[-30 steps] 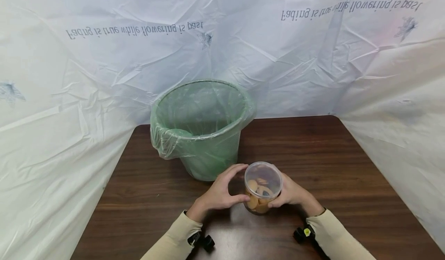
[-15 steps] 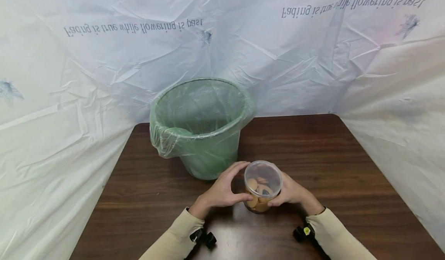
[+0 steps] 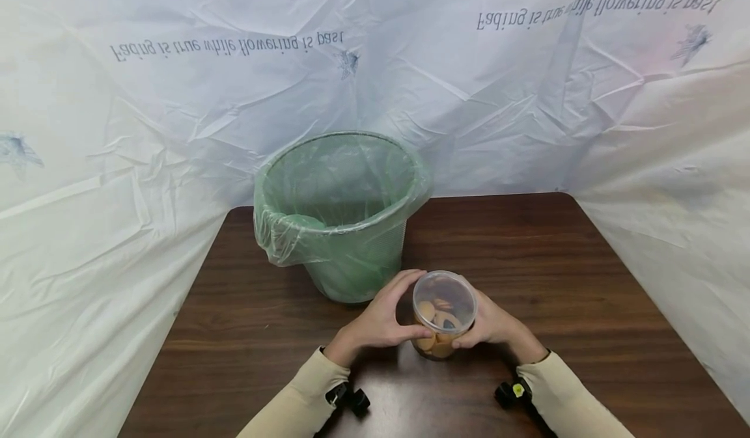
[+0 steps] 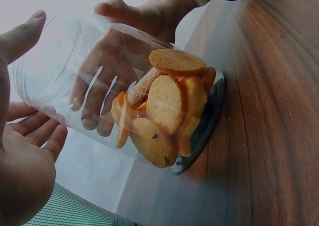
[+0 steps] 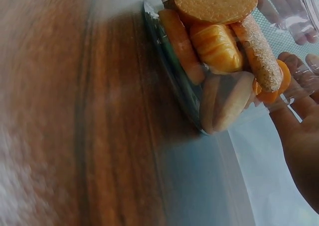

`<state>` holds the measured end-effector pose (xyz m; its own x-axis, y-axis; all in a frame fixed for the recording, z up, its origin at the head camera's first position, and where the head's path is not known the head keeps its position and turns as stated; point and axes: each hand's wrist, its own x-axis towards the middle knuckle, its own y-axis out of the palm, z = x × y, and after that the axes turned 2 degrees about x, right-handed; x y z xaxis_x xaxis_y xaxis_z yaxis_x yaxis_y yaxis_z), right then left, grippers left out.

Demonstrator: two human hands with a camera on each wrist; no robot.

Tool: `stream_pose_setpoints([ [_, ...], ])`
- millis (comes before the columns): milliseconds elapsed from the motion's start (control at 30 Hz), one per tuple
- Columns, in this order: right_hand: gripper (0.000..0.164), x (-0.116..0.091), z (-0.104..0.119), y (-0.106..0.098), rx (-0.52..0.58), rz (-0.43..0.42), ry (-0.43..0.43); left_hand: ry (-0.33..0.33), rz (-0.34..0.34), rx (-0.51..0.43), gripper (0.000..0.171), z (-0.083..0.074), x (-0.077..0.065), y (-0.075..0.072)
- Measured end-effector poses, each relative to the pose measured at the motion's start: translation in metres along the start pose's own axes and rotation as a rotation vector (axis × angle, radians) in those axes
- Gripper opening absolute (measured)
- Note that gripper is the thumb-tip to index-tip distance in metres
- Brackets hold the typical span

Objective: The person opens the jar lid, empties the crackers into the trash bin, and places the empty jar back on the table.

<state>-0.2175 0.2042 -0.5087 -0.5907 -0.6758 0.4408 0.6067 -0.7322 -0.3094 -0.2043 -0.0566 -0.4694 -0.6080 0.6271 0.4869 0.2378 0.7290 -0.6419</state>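
A clear plastic jar (image 3: 442,340) stands upright on the dark wooden table, right of the middle in the head view. Inside lie several biscuits (image 4: 164,101), round and oval ones plus a sugared stick (image 5: 260,56), heaped over its dark base. The right hand (image 3: 495,324) grips the jar's right side, thumb in front and fingers spread behind the wall. From the left, the left hand (image 3: 377,324) curves around the jar's upper part; its thumb lies at the front, and in the left wrist view its fingertips (image 4: 56,139) reach the rim. The jar's top looks translucent.
Behind and left of the jar stands a green mesh bin (image 3: 357,275) lined with a thin translucent bag. White printed sheeting (image 3: 375,99) hangs at the back and both sides. The table's (image 3: 498,230) far edge lies close to it.
The left hand has shifted slightly right, its thumb coming further over the jar's front and its fingers nearer the top. The right hand and the jar have stayed in place.
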Motion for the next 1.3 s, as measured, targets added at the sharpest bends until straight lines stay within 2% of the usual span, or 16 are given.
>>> stream_pose_setpoints([
  [300, 0.112, 0.0, 0.001, 0.0, 0.018, 0.009, 0.003, 0.003, 0.017, -0.022, 0.092, 0.002, 0.004, 0.002],
  [733, 0.11, 0.0, 0.004, 0.001, 0.032, 0.008, 0.05, 0.009, 0.082, -0.082, 0.097, 0.004, 0.012, 0.0],
  [1000, 0.111, 0.0, 0.004, 0.001, -0.011, 0.005, 0.052, -0.001, 0.118, -0.147, 0.096, -0.015, 0.02, -0.012],
  [1167, 0.111, 0.0, 0.003, 0.001, -0.027, 0.001, 0.047, -0.001, 0.105, -0.14, 0.098, -0.008, 0.02, -0.006],
  [1300, 0.11, -0.001, 0.004, 0.0, -0.071, -0.018, 0.039, -0.043, 0.093, -0.165, 0.099, -0.003, 0.019, 0.0],
])
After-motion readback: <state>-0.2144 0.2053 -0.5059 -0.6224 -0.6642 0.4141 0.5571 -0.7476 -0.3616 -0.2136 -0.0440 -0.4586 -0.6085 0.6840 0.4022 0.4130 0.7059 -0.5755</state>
